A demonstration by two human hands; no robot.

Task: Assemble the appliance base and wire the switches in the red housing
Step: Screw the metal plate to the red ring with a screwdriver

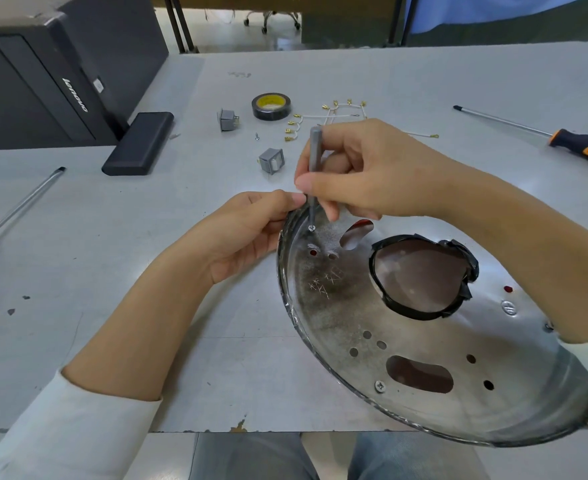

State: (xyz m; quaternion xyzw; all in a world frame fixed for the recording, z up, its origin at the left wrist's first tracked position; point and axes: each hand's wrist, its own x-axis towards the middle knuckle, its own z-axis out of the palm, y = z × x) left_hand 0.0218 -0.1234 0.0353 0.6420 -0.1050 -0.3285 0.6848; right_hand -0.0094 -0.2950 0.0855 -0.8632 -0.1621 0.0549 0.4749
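A round metal base plate (348, 317) lies at the table's near right edge, covering the red housing, which shows only through its holes. Black tape rims its large central opening (424, 280). My right hand (361, 171) holds a thin grey screwdriver (315, 157) upright, its tip on a screw (312, 228) near the plate's far left rim. My left hand (247, 230) pinches that rim beside the screw. Another screw (380, 386) sits in the plate near its front. Two grey switches (229, 119) (272, 161) and white wires with brass terminals (334, 116) lie behind the hands.
A roll of black tape (271, 106) and a loose screw (257, 135) lie near the switches. An orange-handled screwdriver (559, 136) lies far right, another long screwdriver (18, 206) far left. A black flat case (140, 143) and a black computer tower (53, 74) stand at back left.
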